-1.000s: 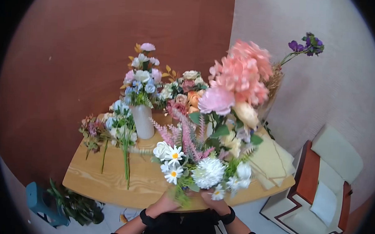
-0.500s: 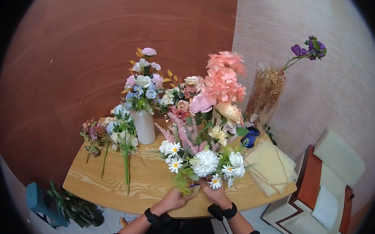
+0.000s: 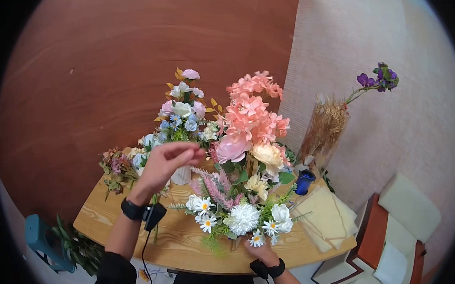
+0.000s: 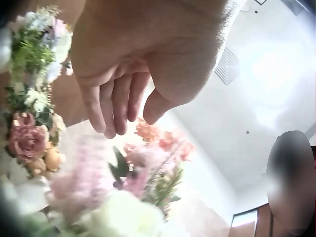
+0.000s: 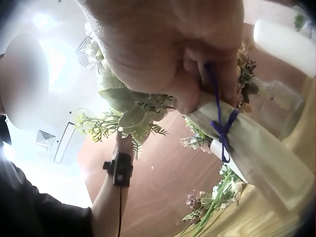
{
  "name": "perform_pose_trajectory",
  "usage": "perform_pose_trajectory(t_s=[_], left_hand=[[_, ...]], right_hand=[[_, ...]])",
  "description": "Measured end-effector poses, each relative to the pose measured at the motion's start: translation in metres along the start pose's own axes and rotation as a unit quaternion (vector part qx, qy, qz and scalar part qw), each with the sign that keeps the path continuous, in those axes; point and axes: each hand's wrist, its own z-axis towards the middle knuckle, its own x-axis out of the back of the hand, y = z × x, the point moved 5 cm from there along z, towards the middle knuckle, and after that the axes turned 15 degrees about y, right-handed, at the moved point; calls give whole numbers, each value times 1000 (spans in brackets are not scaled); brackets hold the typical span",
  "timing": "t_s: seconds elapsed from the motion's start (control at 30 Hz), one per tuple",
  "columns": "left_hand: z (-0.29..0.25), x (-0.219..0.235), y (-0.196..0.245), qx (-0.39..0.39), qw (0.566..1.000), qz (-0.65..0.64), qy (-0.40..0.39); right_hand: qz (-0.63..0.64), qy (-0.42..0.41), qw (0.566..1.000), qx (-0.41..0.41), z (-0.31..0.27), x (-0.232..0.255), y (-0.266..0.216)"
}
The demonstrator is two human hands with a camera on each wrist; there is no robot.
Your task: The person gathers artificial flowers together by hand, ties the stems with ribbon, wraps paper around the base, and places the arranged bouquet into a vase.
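A tall bouquet (image 3: 247, 165) of coral, pink, cream and white artificial flowers stands near the table's front edge. My right hand (image 3: 263, 252) grips it low down, beneath the white daisies. In the right wrist view, pale wrapping (image 5: 269, 155) covers its stems, and a purple ribbon (image 5: 227, 129) is tied in a bow around them below my fingers. My left hand (image 3: 168, 162) is raised to the left of the coral blooms, holding nothing. Its fingers (image 4: 120, 101) are relaxed and lightly bent in the left wrist view, above pink sprigs and a white bloom.
Behind my left hand is a white ribbed vase (image 3: 181, 175) of pastel flowers. Loose flower stems (image 3: 117, 170) lie at the table's left. On the right are a blue vase (image 3: 304, 182), pale sheets (image 3: 328, 217) and a clear vase of dried stalks (image 3: 324, 128). An armchair (image 3: 385, 250) stands beyond.
My left hand has left the ribbon at the bouquet's base and risen up and left. My right hand still holds the stems. The bouquet's coral top has swung left and away from me.
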Motion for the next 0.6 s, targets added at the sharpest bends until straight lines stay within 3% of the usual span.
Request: perform_pose_trajectory(t_s=[0.13,0.2,0.27,0.37,0.43,0.5,0.57,0.6], left_hand=[[15,-38,51,-14,997,-26,-70],[14,-57,65,-25,986,100,-128],[19,-68,72,-31,986,91,-135],[28,-73,69,-58,981,106,-149],[36,-71,50,30,985,86,-149],[37,-75,51,6,980,125,-155],[37,-79,52,20,985,45,-168],[35,-81,56,-13,983,59,-174]], right_hand=[[-13,-6,1000,14,-10,9,10],[-19,-8,1000,20,-18,8,14],[-26,-10,999,26,-14,7,12],[-35,-9,999,36,-20,11,16],[-39,-7,998,40,-18,8,16],[-43,-8,998,41,-13,6,13],[-45,-8,998,42,-17,10,15],[-47,-8,998,44,-17,10,16]])
